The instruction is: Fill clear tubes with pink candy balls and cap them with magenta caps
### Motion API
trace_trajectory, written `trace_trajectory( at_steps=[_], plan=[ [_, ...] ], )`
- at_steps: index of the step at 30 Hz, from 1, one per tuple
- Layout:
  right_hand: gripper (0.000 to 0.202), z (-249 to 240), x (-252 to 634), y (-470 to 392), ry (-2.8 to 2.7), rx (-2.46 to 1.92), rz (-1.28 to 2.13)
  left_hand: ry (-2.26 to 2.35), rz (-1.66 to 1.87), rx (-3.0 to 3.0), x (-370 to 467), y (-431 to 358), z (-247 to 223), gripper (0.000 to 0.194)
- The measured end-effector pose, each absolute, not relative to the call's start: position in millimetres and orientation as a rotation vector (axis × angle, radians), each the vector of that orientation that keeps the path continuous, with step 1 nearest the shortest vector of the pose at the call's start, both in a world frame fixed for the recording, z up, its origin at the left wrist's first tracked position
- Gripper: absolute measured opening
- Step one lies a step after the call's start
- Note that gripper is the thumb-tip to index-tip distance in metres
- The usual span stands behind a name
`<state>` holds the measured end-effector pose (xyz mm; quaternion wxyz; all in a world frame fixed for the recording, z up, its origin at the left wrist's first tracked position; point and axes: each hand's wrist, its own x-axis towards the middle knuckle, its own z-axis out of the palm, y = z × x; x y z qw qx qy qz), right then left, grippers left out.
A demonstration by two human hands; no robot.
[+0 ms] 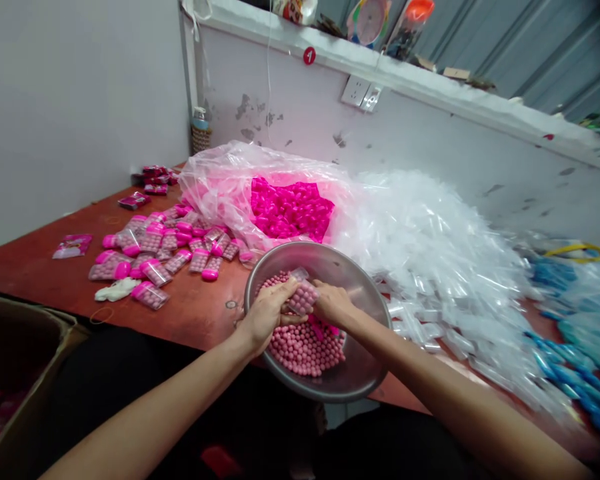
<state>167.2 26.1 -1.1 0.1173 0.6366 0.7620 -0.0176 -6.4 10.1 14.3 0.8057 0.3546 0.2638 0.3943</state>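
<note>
Red tabletop (pixel 200 293) against a stained pale wall (pixel 310 120). Left hand (pixel 267 310) closed on a clear container (pixel 303 298) of pink beads, over the metal bowl (pixel 317 393); right hand (pixel 334 305) at its side, fingertips hidden, grip can't tell. Container looks light, smooth, maybe slippery, thin-walled; best held round the sides, mouth free. Loose beads (pixel 305 350) likely roll easily.

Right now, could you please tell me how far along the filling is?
Looks done: the pile of capped clear containers holding pink beads, on the left. In hand: a bead-filled clear container in the left hand, no cap visible, the right hand close by. Apparently left: loose pink beads in the round steel bowl, bright pink caps in the clear plastic bag, and many seemingly empty clear containers.
</note>
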Motion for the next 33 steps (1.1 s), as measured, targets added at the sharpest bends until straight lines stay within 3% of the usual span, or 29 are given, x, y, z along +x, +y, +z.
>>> trace_trajectory(
  at_steps=[8,33],
  plan=[
    [0.026,-10.6,186.9,20.9,2.330,1.687,-0.126,0.575,0.847,0.807,-5.4,8.8,16.1,0.031],
    [0.017,5.2,190.6,14.6,2.416,1.957,-0.120,0.687,0.973,0.977,-3.8,2.2,12.7,0.032]
  ],
)
